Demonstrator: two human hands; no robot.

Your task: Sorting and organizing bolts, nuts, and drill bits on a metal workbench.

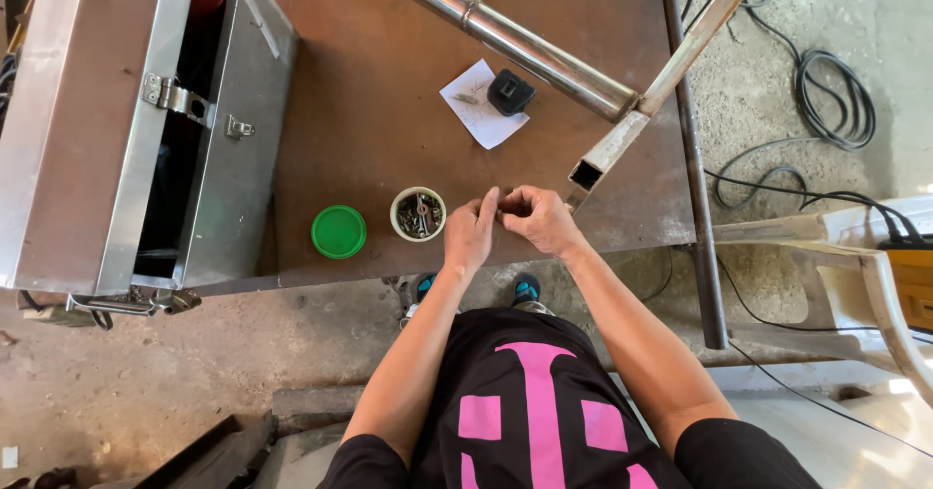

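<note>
My left hand [470, 233] and my right hand [537, 219] meet fingertip to fingertip over the near edge of a brown metal table [369, 110]. They pinch something small between them; it is too small to make out. Just left of my left hand stands a small round pot [418, 214] filled with screws and small metal parts. Its green lid [338, 231] lies flat further left. The open end of a square steel tube [601, 158] sits just right of my right hand.
An open steel box [126, 110] with latches fills the table's left. A round steel pipe [505, 37] crosses the back. A black block [509, 91] rests on white paper [476, 115]. Black cables [826, 100] lie on the concrete floor; a pale plastic chair [855, 256] stands right.
</note>
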